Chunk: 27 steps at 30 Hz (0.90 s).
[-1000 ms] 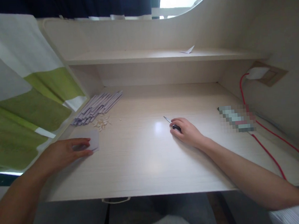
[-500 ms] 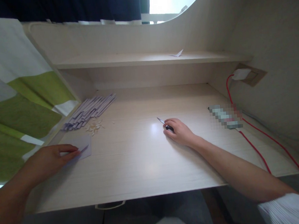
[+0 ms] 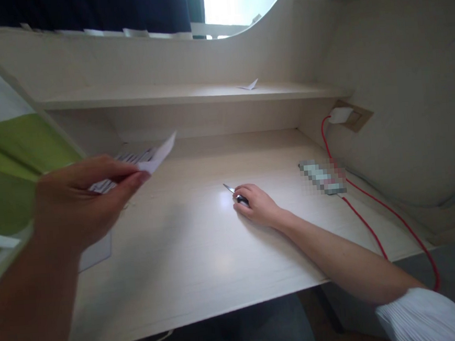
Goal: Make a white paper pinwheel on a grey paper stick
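Raised above the left side of the desk, my left hand (image 3: 84,200) pinches a white slip of paper (image 3: 162,153) between thumb and fingertips. Flat beneath that wrist lies more white paper (image 3: 98,254), mostly covered by the arm. Folded paper strips (image 3: 136,156) sit in a pile behind the hand, largely hidden. My right hand (image 3: 257,205) rests on the desk with its fingers closed round a black-handled tool with a pointed metal blade (image 3: 228,188). The blade points up and left; whether it is a knife or scissors I cannot make out.
A phone (image 3: 322,176), blurred out, lies on the right of the desk (image 3: 204,277). A red cable (image 3: 400,220) runs from a white plug (image 3: 340,115) in the wall. A folded paper scrap (image 3: 249,86) lies on the shelf (image 3: 190,93). A green and white curtain (image 3: 9,156) hangs at left.
My left hand has lifted from the flat paper, moving up and right with a slip in its pinch. My right hand keeps its hold on the desk. The view has turned slightly right.
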Tool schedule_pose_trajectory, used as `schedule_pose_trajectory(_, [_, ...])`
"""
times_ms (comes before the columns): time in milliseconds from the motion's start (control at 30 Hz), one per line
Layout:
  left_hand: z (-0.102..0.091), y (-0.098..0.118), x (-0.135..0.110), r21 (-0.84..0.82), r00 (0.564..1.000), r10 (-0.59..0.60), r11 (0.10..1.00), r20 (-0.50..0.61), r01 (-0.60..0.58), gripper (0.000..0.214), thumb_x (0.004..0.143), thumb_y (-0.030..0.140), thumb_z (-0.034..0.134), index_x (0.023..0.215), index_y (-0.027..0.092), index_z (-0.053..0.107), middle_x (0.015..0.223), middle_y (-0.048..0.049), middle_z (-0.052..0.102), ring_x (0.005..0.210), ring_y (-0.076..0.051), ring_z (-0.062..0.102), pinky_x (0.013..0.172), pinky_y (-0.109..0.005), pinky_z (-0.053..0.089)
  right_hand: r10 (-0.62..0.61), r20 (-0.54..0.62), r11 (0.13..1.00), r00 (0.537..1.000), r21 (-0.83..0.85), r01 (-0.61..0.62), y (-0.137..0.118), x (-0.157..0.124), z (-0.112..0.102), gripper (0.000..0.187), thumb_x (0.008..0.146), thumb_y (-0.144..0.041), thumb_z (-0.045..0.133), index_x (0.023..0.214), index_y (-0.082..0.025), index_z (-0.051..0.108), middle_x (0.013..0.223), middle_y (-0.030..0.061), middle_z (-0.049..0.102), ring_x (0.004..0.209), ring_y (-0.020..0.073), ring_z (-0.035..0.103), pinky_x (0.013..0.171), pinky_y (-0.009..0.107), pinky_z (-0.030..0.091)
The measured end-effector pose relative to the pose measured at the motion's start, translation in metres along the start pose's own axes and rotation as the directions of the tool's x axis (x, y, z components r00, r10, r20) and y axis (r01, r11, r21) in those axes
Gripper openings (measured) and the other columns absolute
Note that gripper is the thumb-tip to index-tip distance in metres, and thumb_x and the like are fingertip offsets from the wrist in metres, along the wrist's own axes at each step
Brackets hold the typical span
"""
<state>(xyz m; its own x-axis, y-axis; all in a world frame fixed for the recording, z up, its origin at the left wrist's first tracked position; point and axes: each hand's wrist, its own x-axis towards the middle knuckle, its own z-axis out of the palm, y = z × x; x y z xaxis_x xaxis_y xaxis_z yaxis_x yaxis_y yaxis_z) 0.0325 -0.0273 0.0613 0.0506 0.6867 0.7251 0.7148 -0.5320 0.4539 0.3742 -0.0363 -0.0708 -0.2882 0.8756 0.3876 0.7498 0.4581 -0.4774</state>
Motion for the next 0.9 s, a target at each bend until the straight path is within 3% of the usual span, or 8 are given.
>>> schedule_pose_trajectory(67, [0.043, 0.018, 0.002, -0.159, 1.000, -0.019, 0.987, 0.023, 0.022, 0.016, 0.077, 0.034, 0.081, 0.085, 0.020, 0.081, 0.077, -0.0007, 0.076, 0.068, -0.013, 0.067, 0.060, -0.023, 0.048, 0.015, -0.013, 1.000, 1.000, 0.023, -0.015, -0.001, 0.000, -0.001, 0.020, 0.086, -0.019, 0.068, 0.105, -0.021, 0.069, 0.118, 0.0113, 0.072, 0.112, 0.0281, 0.065, 0.100, 0.042, 0.049])
schedule_pose_trajectory(167, [0.091, 0.013, -0.011, -0.352, 0.976, -0.152, 0.915, 0.154, 0.197, 0.018, 0.078, 0.038, 0.080, 0.084, 0.021, 0.080, 0.064, 0.0000, 0.071, 0.053, -0.012, 0.061, 0.050, -0.024, 0.046, 0.064, -0.044, 0.996, 0.997, 0.060, -0.061, 0.000, -0.001, -0.004, 0.020, 0.087, -0.020, 0.068, 0.106, -0.022, 0.068, 0.114, 0.0092, 0.073, 0.108, 0.0260, 0.066, 0.097, 0.039, 0.051])
schedule_pose_trajectory(267, [0.115, -0.005, -0.035, -0.283, 0.954, -0.208, 0.922, 0.218, 0.265, 0.016, 0.082, 0.039, 0.074, 0.085, 0.024, 0.078, 0.061, 0.0027, 0.066, 0.054, -0.014, 0.060, 0.055, -0.027, 0.050, 0.130, -0.080, 0.988, 0.988, 0.092, -0.122, 0.002, -0.001, -0.008, 0.018, 0.089, -0.023, 0.068, 0.106, -0.022, 0.068, 0.110, 0.0086, 0.074, 0.105, 0.0251, 0.067, 0.095, 0.038, 0.051])
schedule_pose_trajectory(433, [0.114, -0.012, -0.061, -0.311, 0.925, -0.274, 0.884, 0.262, 0.350, 0.014, 0.081, 0.038, 0.075, 0.083, 0.024, 0.077, 0.067, 0.0023, 0.070, 0.063, -0.017, 0.066, 0.069, -0.030, 0.055, 0.196, -0.093, 0.970, 0.976, 0.167, -0.179, 0.001, 0.000, -0.012, 0.020, 0.087, -0.024, 0.069, 0.107, -0.021, 0.069, 0.108, 0.0084, 0.074, 0.098, 0.0239, 0.068, 0.089, 0.036, 0.052])
schedule_pose_trajectory(567, [0.109, -0.006, -0.058, -0.401, 0.902, -0.353, 0.810, 0.249, 0.428, 0.014, 0.074, 0.037, 0.082, 0.079, 0.024, 0.078, 0.074, 0.0008, 0.073, 0.066, -0.016, 0.065, 0.065, -0.026, 0.051, 0.225, -0.103, 0.953, 0.969, 0.229, -0.197, -0.010, -0.002, -0.016, 0.025, 0.087, -0.027, 0.070, 0.111, -0.020, 0.068, 0.110, 0.0084, 0.074, 0.097, 0.0224, 0.069, 0.085, 0.033, 0.052])
schedule_pose_trajectory(667, [0.110, -0.006, -0.052, -0.487, 0.870, -0.353, 0.725, 0.346, 0.488, 0.014, 0.071, 0.035, 0.084, 0.071, 0.023, 0.078, 0.072, -0.0006, 0.071, 0.069, -0.016, 0.063, 0.065, -0.025, 0.049, 0.245, -0.102, 0.932, 0.964, 0.297, -0.206, -0.018, -0.005, -0.018, 0.028, 0.089, -0.034, 0.070, 0.112, -0.019, 0.068, 0.113, 0.0094, 0.074, 0.096, 0.0224, 0.069, 0.083, 0.033, 0.052])
schedule_pose_trajectory(833, [0.111, -0.005, -0.052, -0.596, 0.756, -0.396, 0.466, 0.521, 0.654, 0.014, 0.069, 0.032, 0.087, 0.074, 0.021, 0.081, 0.072, -0.0021, 0.071, 0.068, -0.014, 0.060, 0.066, -0.023, 0.050, 0.307, -0.037, 0.830, 0.951, 0.500, -0.248, -0.021, -0.007, -0.011, 0.026, 0.092, -0.043, 0.068, 0.105, -0.020, 0.072, 0.106, 0.0074, 0.074, 0.097, 0.0212, 0.068, 0.079, 0.031, 0.051])
schedule_pose_trajectory(900, [0.110, -0.002, -0.054, -0.609, 0.714, -0.395, 0.372, 0.578, 0.700, 0.016, 0.069, 0.032, 0.088, 0.075, 0.019, 0.081, 0.075, -0.0034, 0.071, 0.070, -0.014, 0.061, 0.066, -0.024, 0.052, 0.318, 0.024, 0.751, 0.948, 0.603, -0.268, -0.021, -0.005, -0.007, 0.027, 0.091, -0.044, 0.069, 0.102, -0.019, 0.073, 0.099, 0.0068, 0.075, 0.092, 0.0199, 0.068, 0.079, 0.031, 0.051])
